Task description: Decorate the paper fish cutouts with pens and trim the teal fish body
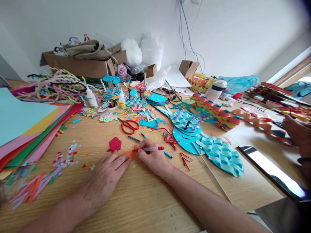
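Note:
My right hand (154, 158) is closed round a red-capped marker (152, 149), its tip at an orange paper piece (131, 153). Flat on the table, my left hand (109, 170) has its fingertips on the left part of that orange piece and partly hides it. Just beyond my left hand lies a red paper cutout (114, 144). A dark pen (133, 139) and a blue marker (168, 154) rest near my right hand, which covers part of the blue one. Red-handled scissors (130, 126) lie farther back.
Coloured paper sheets (31, 129) and paper scraps (66, 158) are on the left. Blue woven paper fish (221, 153) and a thin stick (211, 171) lie right of my forearm. Another person's hand (298, 136) is at the right edge, near a shiny black tablet-like object (272, 171).

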`<state>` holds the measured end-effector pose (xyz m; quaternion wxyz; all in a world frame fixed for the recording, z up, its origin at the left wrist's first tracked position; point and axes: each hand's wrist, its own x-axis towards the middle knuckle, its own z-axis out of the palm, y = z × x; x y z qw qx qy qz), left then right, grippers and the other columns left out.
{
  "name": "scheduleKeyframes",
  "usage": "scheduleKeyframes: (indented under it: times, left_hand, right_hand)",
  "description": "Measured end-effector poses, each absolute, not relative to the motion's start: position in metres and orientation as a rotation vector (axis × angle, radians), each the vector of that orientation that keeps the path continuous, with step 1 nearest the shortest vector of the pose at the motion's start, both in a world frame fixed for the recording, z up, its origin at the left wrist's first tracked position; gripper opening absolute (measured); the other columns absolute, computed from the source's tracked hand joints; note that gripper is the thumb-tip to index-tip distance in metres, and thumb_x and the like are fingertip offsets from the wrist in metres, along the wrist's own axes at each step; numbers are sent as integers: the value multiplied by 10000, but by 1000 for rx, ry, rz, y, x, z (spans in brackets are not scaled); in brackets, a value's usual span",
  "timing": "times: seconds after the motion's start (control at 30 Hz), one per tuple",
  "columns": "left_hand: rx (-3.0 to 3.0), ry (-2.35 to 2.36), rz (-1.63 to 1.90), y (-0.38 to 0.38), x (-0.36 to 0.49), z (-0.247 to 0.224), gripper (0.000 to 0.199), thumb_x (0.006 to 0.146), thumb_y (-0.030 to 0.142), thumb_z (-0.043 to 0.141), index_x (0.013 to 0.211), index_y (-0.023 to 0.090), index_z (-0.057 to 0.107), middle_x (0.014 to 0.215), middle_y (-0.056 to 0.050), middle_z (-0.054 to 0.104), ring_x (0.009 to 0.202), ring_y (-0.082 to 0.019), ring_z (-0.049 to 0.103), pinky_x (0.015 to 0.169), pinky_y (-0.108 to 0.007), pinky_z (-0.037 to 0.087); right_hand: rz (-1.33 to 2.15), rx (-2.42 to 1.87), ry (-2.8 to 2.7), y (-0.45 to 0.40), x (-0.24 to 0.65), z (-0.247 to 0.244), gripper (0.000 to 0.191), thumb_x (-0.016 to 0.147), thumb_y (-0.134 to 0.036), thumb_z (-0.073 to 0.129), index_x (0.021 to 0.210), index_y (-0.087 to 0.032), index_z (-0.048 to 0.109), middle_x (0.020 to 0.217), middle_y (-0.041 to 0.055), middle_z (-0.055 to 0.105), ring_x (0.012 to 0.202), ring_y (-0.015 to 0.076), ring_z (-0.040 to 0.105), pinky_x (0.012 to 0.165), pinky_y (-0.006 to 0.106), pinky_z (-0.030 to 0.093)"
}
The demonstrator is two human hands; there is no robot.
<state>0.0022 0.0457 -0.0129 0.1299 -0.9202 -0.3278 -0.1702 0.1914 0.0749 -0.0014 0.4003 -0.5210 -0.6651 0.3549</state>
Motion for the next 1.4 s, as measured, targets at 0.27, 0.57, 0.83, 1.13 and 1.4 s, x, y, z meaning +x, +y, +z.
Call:
scheduleKeyframes:
  times: [0.27,0.57,0.83,1.13,1.4]
  left_hand:
    - [-2696,-977,-450,46,1,-16,486,824,-17,260,1155,130,584,1113,-61,646,949,-208,551,823,-365,461]
    - [-2715,-1035,-413,44,1,-16,498,815,-22,283,1178,158,573,1136,-46,638,991,-204,541,868,-360,442]
    - [-2693,-995,-437,45,2,-14,474,827,-18,274,1143,132,595,1103,-55,652,948,-211,546,828,-359,463]
    - [-2708,-994,-443,44,2,-15,494,813,-31,272,1166,136,574,1117,-56,643,952,-208,541,824,-364,463]
    - [-2694,-988,-462,45,1,-16,483,822,-28,279,1154,141,586,1105,-62,648,958,-207,539,828,-349,455]
  right_hand:
    - [880,-1336,-1672,75,190,0,82,650,-113,471,630,-191,481,529,-60,480,479,81,403,445,190,284]
    - [947,-1332,-1615,75,193,3,82,656,-118,465,625,-194,469,573,-39,501,539,97,436,502,204,334]
    - [983,-1316,-1630,74,191,2,93,653,-113,457,651,-191,509,602,-30,536,545,100,463,502,204,348]
    - [980,-1301,-1647,74,192,3,90,646,-106,469,637,-191,496,579,-44,514,514,87,431,472,190,321]
    - [928,-1327,-1663,75,193,4,103,640,-94,463,611,-192,476,559,-49,499,513,85,429,474,189,314]
